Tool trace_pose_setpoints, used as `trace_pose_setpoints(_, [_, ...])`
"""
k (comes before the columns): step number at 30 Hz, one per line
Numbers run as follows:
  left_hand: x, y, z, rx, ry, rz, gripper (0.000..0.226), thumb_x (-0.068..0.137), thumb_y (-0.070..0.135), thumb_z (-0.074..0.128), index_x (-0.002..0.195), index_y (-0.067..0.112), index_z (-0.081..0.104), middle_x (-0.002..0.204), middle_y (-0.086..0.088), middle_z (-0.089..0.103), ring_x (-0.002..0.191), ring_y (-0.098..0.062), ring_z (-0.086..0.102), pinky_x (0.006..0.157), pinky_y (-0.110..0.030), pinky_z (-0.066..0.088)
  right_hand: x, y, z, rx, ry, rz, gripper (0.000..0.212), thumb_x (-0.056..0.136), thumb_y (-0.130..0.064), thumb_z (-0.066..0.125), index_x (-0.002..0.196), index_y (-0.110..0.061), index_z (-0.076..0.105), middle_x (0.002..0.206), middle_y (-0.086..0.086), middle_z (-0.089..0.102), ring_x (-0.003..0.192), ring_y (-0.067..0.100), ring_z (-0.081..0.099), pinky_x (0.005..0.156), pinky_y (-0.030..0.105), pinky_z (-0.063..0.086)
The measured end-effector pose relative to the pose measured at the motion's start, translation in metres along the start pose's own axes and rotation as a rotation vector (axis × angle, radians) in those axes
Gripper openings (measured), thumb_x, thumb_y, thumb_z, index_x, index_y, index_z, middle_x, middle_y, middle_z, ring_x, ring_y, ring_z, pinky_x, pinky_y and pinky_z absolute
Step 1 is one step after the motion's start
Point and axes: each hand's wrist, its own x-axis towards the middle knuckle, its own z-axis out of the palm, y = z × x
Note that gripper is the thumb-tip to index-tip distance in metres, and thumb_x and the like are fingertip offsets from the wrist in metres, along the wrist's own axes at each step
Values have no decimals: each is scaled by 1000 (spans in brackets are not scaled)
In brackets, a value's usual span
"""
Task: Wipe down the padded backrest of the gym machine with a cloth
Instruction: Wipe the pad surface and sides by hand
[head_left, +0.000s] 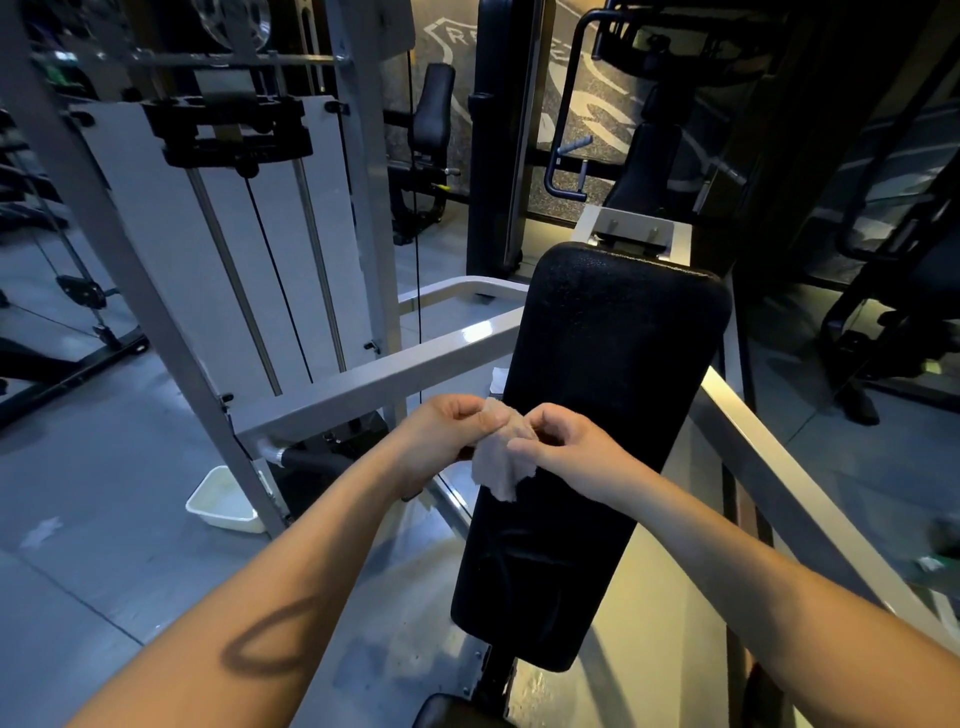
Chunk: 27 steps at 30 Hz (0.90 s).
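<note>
Left hand (449, 434) and right hand (563, 447) both pinching 1 pale cloth (498, 465), bunched between fingertips, held just above black padded backrest (597, 415); white tub (223, 501) on floor at left.

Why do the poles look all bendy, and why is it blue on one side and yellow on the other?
In the head view, the wide-angle lens bows the white frame bars near the edges; cool bluish light falls on the floor at left, warm yellow light at right beside the black backrest; the far machines sit in dark shadow; both hands and the cloth are sharp enough.
</note>
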Motion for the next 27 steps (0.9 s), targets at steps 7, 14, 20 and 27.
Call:
trace_pose_setpoints(7, [13, -25, -4, 14, 264, 51, 30, 104, 44, 55, 92, 21, 69, 87, -5, 70, 83, -14, 64, 83, -41, 54, 24, -9, 4, 75, -16, 65, 22, 95, -37, 70, 92, -16, 68, 89, 10, 71, 80, 13, 65, 79, 36, 55])
trace_pose_setpoints(14, [57, -32, 3, -417, 272, -130, 37, 93, 5, 71, 125, 8, 53, 114, -22, 71, 101, -35, 73, 91, -45, 61, 69, -10, -12, 0, 129, 226, 15, 97, -29, 68, 96, -14, 69, 90, 10, 73, 79, 19, 71, 78, 43, 64])
trace_pose_setpoints(20, [110, -17, -25, -724, 475, -254, 29, 91, -9, 67, 119, -11, 60, 111, -26, 71, 92, -34, 73, 82, -48, 63, 114, -29, -80, -896, 402, -151, 17, 95, -20, 62, 111, -17, 64, 114, 2, 56, 110, 20, 50, 94, 32, 44])
trace_pose_setpoints(27, [193, 42, -23, -194, 501, 94, 16, 95, 25, 59, 109, 19, 63, 101, -1, 72, 97, -23, 71, 73, -37, 56, 160, -10, -124, -1321, 600, 15, 77, 95, -61, 34, 151, -9, 34, 138, 18, 48, 125, 36, 47, 108, 48, 36])
